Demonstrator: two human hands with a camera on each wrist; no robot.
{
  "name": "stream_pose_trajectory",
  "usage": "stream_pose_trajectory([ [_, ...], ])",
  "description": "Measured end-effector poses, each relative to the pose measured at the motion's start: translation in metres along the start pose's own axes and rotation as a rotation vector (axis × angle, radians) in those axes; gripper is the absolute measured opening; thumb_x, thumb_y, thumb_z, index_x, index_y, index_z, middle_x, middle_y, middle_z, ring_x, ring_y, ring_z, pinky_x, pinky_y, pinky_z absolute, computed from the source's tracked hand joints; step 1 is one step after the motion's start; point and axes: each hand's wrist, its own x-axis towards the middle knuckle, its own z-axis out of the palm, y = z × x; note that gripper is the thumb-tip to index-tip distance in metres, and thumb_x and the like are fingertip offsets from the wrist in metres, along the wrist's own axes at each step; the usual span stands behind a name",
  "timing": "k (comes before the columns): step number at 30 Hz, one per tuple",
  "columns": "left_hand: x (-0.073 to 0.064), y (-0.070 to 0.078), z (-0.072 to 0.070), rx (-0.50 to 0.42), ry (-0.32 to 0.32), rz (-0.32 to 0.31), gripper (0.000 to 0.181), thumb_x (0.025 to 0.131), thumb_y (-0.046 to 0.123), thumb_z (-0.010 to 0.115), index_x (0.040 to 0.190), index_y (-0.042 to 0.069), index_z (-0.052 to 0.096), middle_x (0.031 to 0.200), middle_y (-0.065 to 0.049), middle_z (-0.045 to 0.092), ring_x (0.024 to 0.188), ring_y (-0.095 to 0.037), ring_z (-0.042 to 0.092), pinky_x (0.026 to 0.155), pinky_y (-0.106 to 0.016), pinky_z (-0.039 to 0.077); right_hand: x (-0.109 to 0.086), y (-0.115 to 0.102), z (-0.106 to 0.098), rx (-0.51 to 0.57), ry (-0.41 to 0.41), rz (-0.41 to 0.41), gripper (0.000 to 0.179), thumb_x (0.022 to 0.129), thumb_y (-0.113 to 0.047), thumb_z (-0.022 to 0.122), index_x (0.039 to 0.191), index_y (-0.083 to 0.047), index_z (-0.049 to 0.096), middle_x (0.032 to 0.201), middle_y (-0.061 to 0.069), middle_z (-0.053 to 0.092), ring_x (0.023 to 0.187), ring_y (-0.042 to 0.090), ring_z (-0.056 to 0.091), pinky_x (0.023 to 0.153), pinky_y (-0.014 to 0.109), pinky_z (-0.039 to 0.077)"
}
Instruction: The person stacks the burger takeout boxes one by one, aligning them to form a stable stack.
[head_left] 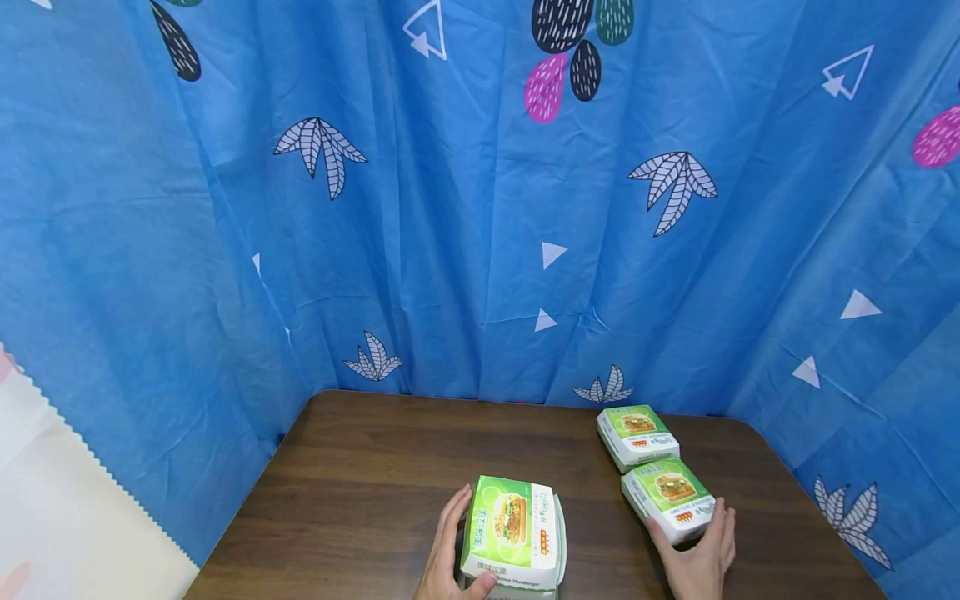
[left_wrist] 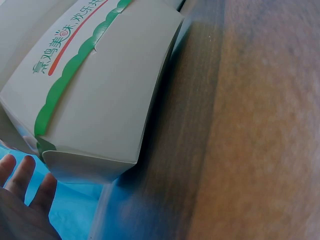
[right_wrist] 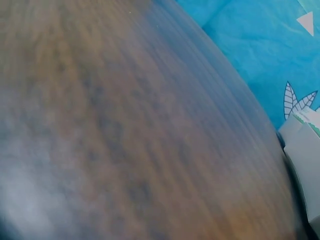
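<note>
At the table's near middle, my left hand (head_left: 446, 554) holds a green-and-white hamburger box (head_left: 512, 525), fingers along its left side and thumb at the near edge. Another pale carton edge (head_left: 562, 542) shows beneath it on the right. The left wrist view has the box's white side (left_wrist: 120, 75) with a green scalloped flap, and spread fingers (left_wrist: 44, 192) by its corner. My right hand (head_left: 697, 562) grips a second hamburger box (head_left: 670, 492) between thumb and fingers at its near end. Directly behind that one lies a third hamburger box (head_left: 637, 429).
The dark wooden table (head_left: 360, 492) has rounded far corners. A blue patterned curtain (head_left: 465, 208) hangs along its back and both sides. In the right wrist view, a white box side (right_wrist: 305, 155) stands at the right edge.
</note>
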Motion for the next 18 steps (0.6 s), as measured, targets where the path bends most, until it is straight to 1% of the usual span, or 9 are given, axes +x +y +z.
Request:
stream_pose_trajectory([
  [7,0.0017,0.0007,-0.0009,-0.009,-0.003,0.001,0.09,0.078,0.028,0.072,0.151,0.003,0.025,0.151,-0.019,0.03,0.133,-0.014,0.039,0.094,-0.028,0.044,-0.0006,-0.0023,-0.0004,-0.002,-0.007,0.001,0.114,0.077,-0.034,0.079,0.155,-0.007,0.0,0.158,0.026,-0.002,0.145,0.046,-0.002,0.111,0.064,0.005],
  [11,0.0018,0.0007,-0.001,-0.001,0.0,0.003,0.091,0.077,0.028,0.072,0.151,0.003,0.025,0.151,-0.02,0.031,0.133,-0.014,0.039,0.096,-0.028,0.044,-0.0008,-0.0028,-0.0006,-0.009,-0.016,0.015,0.113,0.076,-0.033,0.079,0.155,-0.006,0.002,0.158,0.026,-0.002,0.143,0.048,-0.001,0.108,0.067,0.008],
  [18,0.0003,0.0004,-0.0009,0.02,-0.006,-0.033,0.09,0.078,0.03,0.072,0.151,0.005,0.025,0.152,-0.015,0.032,0.133,-0.013,0.04,0.095,-0.029,0.045,-0.0003,-0.0021,-0.0008,-0.029,-0.026,0.046,0.112,0.077,-0.036,0.079,0.155,-0.006,0.004,0.157,0.026,0.0,0.141,0.051,0.002,0.105,0.068,0.014],
])
